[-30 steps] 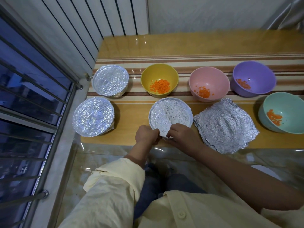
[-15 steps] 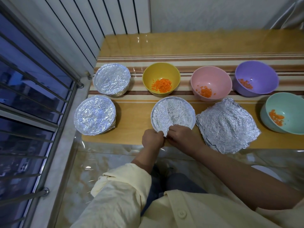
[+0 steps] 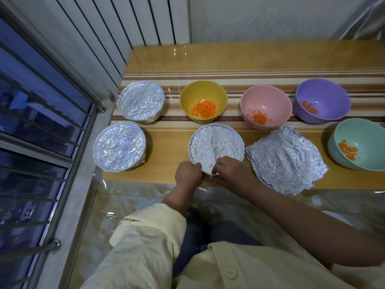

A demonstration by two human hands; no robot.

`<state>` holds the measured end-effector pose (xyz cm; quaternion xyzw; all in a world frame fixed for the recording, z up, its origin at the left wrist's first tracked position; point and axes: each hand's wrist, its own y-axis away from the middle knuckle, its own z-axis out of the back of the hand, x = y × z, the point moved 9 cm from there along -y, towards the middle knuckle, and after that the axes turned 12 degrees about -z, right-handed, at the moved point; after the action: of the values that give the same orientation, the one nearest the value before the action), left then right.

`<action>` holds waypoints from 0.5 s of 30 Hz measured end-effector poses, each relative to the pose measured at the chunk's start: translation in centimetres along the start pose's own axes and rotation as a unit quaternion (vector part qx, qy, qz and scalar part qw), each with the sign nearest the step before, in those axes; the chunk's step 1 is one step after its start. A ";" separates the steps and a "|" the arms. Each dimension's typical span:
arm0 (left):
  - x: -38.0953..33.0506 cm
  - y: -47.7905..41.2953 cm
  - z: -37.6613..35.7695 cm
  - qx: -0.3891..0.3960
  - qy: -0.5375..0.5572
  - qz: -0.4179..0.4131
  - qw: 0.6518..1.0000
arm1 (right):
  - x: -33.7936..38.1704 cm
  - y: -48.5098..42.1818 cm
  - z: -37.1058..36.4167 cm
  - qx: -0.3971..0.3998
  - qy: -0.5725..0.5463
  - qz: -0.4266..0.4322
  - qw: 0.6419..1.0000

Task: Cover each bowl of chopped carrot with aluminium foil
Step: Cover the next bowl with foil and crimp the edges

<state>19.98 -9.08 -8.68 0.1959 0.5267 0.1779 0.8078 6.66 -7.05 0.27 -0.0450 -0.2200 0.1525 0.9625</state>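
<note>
Foil-capped bowl (image 3: 216,142) sits just left of the crumpled foil stack (image 3: 286,161). Near capped bowl (image 3: 119,146) and far capped bowl (image 3: 141,100) lie further left. Uncovered, holding chopped carrot: yellow bowl (image 3: 187,97), pink bowl (image 3: 268,97) and purple bowl (image 3: 327,90) behind the stack, mint bowl (image 3: 364,132) to its right.

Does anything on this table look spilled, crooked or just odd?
Nothing is spilled. Only the loose foil stack looks odd: its sheets are crumpled and carry a round, bowl-sized imprint instead of lying flat.

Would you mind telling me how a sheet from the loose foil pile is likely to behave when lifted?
The foil pile looks thin and crinkled, so a sheet would probably bend easily and keep creases. It is likely very light. Layered edges show at its near side, so sheets may cling and lift together.
</note>
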 end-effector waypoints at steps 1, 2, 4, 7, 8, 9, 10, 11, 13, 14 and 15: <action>0.3 -0.4 0.0 0.003 -0.005 0.000 1.000 | 0.0 0.1 0.0 0.001 0.005 0.001 1.000; 0.3 -0.5 0.0 0.005 -0.008 0.002 1.000 | 0.1 0.2 -0.1 0.001 0.010 0.002 1.000; 0.0 -0.3 0.1 0.005 -0.013 0.000 1.000 | 0.3 0.1 -0.3 0.001 0.015 0.002 1.000; 0.2 0.0 0.0 -0.006 0.005 0.006 1.000 | 0.5 -0.1 -0.5 0.007 0.014 0.011 1.000; -0.1 0.6 0.1 -0.014 0.013 0.007 1.000 | 0.6 -0.1 -0.5 0.009 0.016 0.016 1.000; -0.2 1.0 0.0 -0.018 0.028 0.011 0.999 | 0.6 -0.1 -0.5 0.010 0.019 0.021 1.000; -0.1 1.6 -0.3 -0.012 0.040 0.021 0.999 | 0.6 -0.1 -0.5 0.008 0.020 0.028 0.999; 0.1 2.0 -0.7 -0.004 0.054 0.031 0.998 | 0.7 0.0 -0.4 0.007 0.018 0.034 0.999; 0.2 2.6 -1.4 0.000 0.074 0.037 0.997 | 0.9 -0.1 -0.2 -0.002 0.014 0.041 0.999; 0.0 2.7 -1.6 -0.001 0.077 0.036 0.996 | 1.0 -0.1 -0.2 -0.006 0.013 0.041 0.999; 0.1 2.6 -1.8 0.002 0.072 0.040 0.997 | 0.9 -0.2 -0.2 -0.005 0.012 0.038 0.999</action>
<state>18.18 -6.54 -8.06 0.2053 0.5756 0.2229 0.7595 7.58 -6.93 0.55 -0.0600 -0.2073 0.1868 0.9584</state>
